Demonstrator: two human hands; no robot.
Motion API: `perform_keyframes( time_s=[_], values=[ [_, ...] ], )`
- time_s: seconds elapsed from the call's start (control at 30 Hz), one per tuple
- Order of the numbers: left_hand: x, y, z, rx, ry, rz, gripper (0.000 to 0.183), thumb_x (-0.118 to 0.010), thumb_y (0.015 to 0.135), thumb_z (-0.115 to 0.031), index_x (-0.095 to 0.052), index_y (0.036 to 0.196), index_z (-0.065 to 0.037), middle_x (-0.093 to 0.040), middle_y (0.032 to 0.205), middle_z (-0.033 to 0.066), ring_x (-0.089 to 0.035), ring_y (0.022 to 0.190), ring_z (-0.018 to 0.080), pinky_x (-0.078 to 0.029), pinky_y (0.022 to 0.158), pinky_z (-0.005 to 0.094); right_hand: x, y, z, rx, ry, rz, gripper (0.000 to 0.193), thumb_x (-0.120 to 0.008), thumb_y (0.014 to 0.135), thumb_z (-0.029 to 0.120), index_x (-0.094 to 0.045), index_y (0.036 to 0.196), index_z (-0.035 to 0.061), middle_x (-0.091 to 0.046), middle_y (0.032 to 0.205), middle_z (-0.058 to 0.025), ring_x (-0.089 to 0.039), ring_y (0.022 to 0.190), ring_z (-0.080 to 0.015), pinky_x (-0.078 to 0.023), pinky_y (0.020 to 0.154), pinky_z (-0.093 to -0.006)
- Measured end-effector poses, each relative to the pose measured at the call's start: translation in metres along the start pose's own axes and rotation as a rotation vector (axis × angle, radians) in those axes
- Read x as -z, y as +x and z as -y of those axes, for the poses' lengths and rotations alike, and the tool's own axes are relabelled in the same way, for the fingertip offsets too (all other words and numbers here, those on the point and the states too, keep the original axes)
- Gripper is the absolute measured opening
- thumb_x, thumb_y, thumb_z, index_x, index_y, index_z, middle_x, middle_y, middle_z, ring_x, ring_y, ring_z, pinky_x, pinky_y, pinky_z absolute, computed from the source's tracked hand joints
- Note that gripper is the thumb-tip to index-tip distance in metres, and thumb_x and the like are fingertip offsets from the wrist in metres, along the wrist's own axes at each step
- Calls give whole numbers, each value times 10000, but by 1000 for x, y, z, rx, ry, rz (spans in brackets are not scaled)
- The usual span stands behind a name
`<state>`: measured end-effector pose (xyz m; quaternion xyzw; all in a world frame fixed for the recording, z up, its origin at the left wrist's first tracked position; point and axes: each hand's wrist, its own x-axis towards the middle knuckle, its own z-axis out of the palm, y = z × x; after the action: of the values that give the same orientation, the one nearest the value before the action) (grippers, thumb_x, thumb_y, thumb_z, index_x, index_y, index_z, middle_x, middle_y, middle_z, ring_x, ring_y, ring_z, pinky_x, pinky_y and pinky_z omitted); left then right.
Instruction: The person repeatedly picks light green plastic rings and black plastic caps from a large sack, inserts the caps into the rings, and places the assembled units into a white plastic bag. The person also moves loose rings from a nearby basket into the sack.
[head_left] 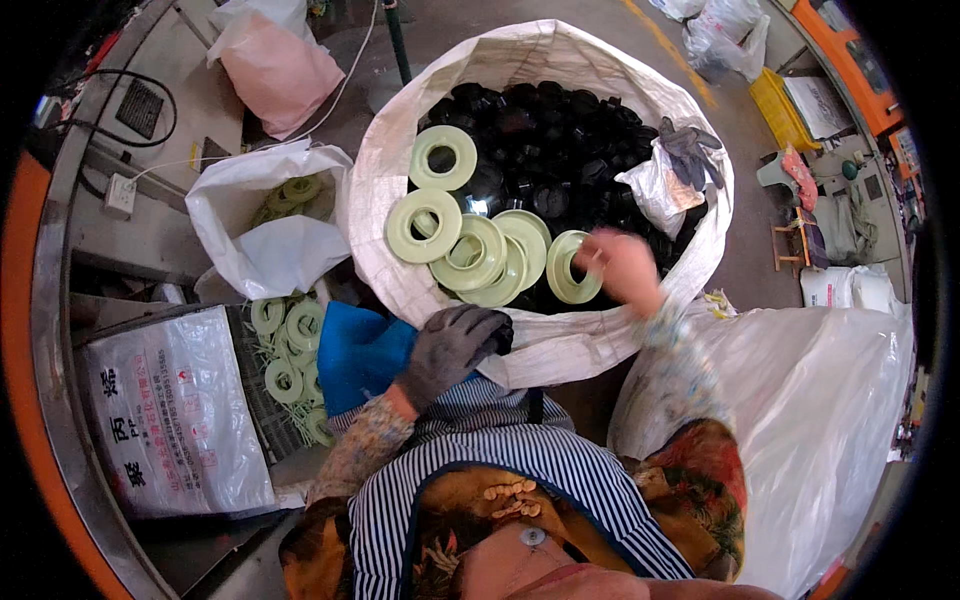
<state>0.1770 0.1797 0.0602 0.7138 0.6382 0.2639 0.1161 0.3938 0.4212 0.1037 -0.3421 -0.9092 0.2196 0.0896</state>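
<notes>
A large white woven sack stands open before me, filled with black plastic parts. Several pale green plastic flanged rings lie on top along the near left side. My right hand, bare and slightly blurred, has its fingers at the opening of a tilted pale green ring and appears to grip its edge. My left hand, in a grey glove, is curled at the sack's near rim around a black plastic part, mostly hidden by the fingers.
A grey glove lies on a small white bag in the sack. To the left are a smaller white bag holding green rings and a pile of green rings with trimmings. Wrapped white sacking bulges at right.
</notes>
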Motion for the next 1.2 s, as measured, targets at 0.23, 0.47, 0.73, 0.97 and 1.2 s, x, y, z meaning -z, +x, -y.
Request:
perform_keyframes(
  time_s=[0.23,0.47,0.73,0.97,1.2],
  values=[
    [-34,-21,13,222,-88,-119,393,-617,843,-147,-541,1215,-45,-562,1172,184,-558,1071,368,-464,910,460,-129,-64,101,153,-16,-15,484,-713,789,182,-566,1247,137,-595,1103,-115,-613,937,-322,-530,775,-415],
    [-20,-5,9,241,-164,-391,412,-611,849,-153,-542,1246,-66,-565,1136,159,-560,1057,361,-470,902,462,-129,-85,77,21,144,-180,502,-644,810,14,-556,1287,143,-594,1218,-173,-616,1051,-357,-514,858,-435],
    [-49,45,48,159,622,-189,275,-547,863,-205,-635,1118,-152,-599,1188,73,-523,1171,277,-401,989,439,-115,-94,63,-240,-143,-443,365,-573,871,71,-556,1229,138,-643,986,-146,-622,820,-384,-493,707,-491],
    [-15,-16,32,99,274,-254,206,-579,856,-188,-672,1023,-112,-489,1403,104,-457,1282,304,-376,1060,513,-140,-80,26,59,187,-449,489,-507,813,-67,-567,1259,124,-603,1149,-114,-638,740,-277,-522,598,-372],
    [10,-65,39,231,-187,-279,162,-558,876,-96,-636,1013,-61,-460,1404,190,-549,1182,357,-459,1007,411,-119,-32,125,195,196,-172,448,-502,783,-59,-588,1199,84,-617,1070,-169,-616,922,-341,-506,784,-403]
  ],
)
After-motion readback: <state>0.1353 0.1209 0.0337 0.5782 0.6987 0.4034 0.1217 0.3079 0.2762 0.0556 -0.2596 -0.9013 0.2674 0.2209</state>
